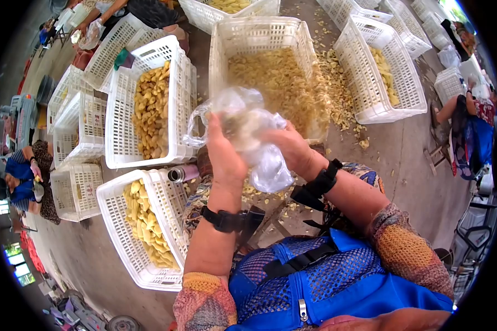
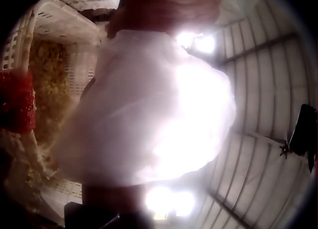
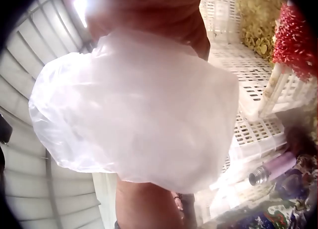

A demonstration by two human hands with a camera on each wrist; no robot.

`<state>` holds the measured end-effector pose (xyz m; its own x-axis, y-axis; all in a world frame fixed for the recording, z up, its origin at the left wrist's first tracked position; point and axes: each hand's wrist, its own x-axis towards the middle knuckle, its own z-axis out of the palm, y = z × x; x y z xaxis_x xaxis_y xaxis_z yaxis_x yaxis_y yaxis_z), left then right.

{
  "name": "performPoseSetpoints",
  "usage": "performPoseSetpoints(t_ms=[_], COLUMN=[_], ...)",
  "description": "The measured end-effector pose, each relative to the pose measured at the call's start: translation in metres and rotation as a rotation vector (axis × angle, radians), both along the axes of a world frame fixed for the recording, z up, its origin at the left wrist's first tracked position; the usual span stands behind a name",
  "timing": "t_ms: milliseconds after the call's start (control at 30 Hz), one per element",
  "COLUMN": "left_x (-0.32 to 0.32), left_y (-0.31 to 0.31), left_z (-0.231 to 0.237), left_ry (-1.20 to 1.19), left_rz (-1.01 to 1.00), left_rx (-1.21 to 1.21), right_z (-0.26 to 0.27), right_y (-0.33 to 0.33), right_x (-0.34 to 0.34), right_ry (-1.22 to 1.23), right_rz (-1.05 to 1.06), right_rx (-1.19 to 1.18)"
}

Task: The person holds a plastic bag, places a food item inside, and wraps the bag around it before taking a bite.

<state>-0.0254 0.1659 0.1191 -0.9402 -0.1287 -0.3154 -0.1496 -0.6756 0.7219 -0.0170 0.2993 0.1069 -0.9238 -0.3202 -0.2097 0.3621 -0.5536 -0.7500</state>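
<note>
Bag (image 1: 271, 168) in hands (image 1: 225, 153) (image 1: 294, 149), ceiling (image 2: 266, 90) in wrist views only

The bag (image 3: 141, 110) is of thin plastic, glossy and wrinkled. The crates (image 1: 406, 91) look like hard plastic, smooth between their holes. The vest (image 1: 339, 270) is of mesh cloth, with a shiny metal zip pull (image 1: 302, 310). The sleeve (image 1: 408, 243) seems knitted and rough, while the floor (image 1: 395, 160) is matt like concrete.

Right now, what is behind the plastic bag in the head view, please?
A pale crate of yellowish-brown scraps; the plastic bag hides its near left part.
</note>
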Motion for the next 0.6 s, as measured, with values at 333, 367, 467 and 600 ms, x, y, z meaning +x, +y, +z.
performPoseSetpoints(t_ms=[333, 367, 467, 600], left_x=[0.006, 0.006, 0.004, 0.005], left_y=[0.001, 0.001, 0.001, 0.000], left_z=[0.015, 0.013, 0.017, 0.015], left_ry=[0.056, 0.063, 0.047, 0.063], left_rz=[-0.012, -0.024, -0.037, -0.054], left_rx=[-0.117, -0.156, -0.062, -0.033], right_z=[0.005, 0.004, 0.012, 0.018], right_y=[-0.008, -0.008, -0.005, -0.002], right_x=[0.002, 0.002, 0.001, 0.003], right_ry=[-0.041, -0.016, -0.051, -0.004], right_rz=[-0.027, -0.030, -0.008, 0.021], right_rx=[-0.023, 0.009, -0.025, -0.028])
